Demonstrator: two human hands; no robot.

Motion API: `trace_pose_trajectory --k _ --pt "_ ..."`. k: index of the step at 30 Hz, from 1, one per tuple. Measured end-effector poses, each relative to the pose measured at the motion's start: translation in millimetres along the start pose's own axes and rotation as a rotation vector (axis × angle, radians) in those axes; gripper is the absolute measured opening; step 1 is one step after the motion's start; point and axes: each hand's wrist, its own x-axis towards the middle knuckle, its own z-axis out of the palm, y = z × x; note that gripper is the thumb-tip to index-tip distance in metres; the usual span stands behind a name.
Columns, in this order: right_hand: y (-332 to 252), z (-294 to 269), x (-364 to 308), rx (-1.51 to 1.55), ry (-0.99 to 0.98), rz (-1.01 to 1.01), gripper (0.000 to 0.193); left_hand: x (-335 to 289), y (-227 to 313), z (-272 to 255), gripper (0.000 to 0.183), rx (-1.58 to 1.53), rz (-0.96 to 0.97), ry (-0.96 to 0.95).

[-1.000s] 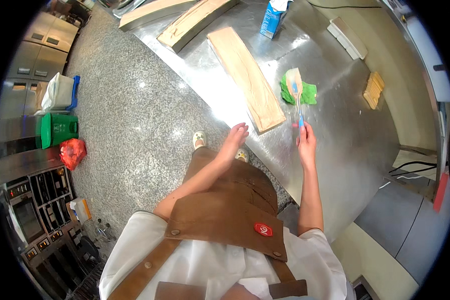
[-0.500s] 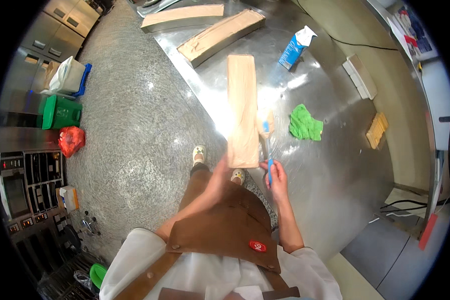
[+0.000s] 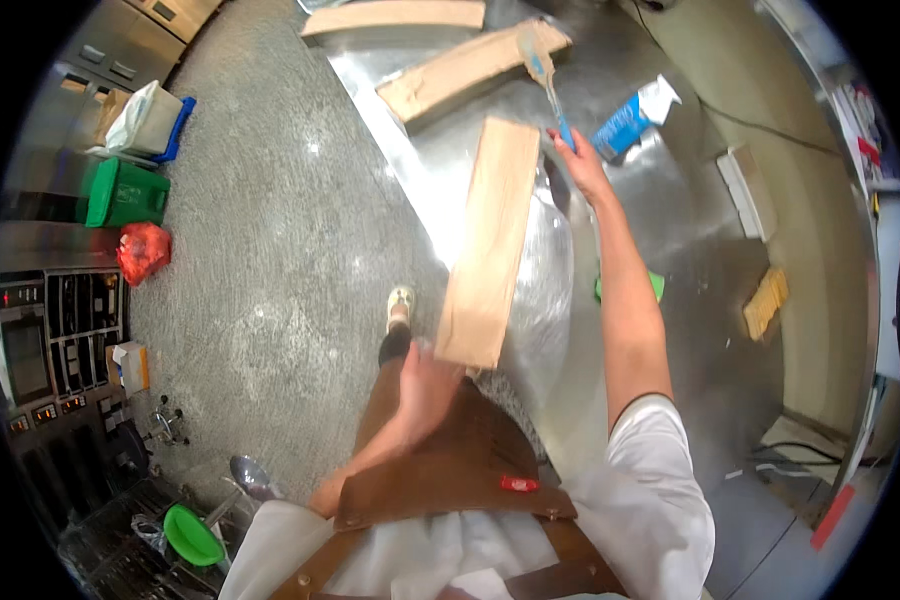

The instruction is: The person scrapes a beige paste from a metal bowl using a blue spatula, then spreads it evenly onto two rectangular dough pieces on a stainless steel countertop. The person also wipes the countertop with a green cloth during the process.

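Observation:
A long narrow tin filled to the top with smooth tan cream [image 3: 490, 245] lies at the table's near edge, its closer end jutting past it. My left hand [image 3: 425, 385], slightly blurred, grips that end at its left corner, with some fingers hidden beneath. In my right hand [image 3: 580, 165], stretched far forward, is a spatula [image 3: 555, 100] with a blue handle. Its cream-smeared blade is over the far right end of a second filled tin [image 3: 460, 72]. Behind that lies a third filled tin [image 3: 395, 16].
A blue and white carton [image 3: 630, 120] lies right beside my right hand. My forearm partly covers a green cloth [image 3: 655, 285]. Along the wall are a white block-shaped object [image 3: 745, 190] and a yellow sponge-like block [image 3: 766, 302]. Green bin [image 3: 128, 192] and red bag [image 3: 143, 252] are on the left.
My right hand has carried the spatula from beside the near tin forward to the second tin. The near tin has turned, its closer end shifting left and toward me with my left hand.

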Motion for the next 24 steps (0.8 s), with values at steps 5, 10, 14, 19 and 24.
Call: trace_pose_trajectory --k 5,10,14,19,24 --pt "-7.9 7.5 41.4 0.088 -0.208 0.088 0.026 -0.1 13.0 9.2 0.078 -0.014 -0.004 0.006" --pt "-22.2 -2.8 -7.5 -0.037 -0.033 0.046 0.023 3.0 40.5 -8.3 0.084 0.083 0.129 0.05" --pt "-7.1 -28.3 -83.1 -0.12 0.087 0.04 0.026 12.5 89.1 -30.5 0.088 0.16 0.244 0.12" --pt "-4.8 -35.2 -223.0 0.133 0.32 0.194 0.031 39.0 154.0 -8.5 0.091 0.491 0.292 0.055" --pt "-17.2 -27.9 -310.9 0.358 0.598 0.252 0.025 82.2 165.8 38.9 0.092 0.784 0.309 -0.106"
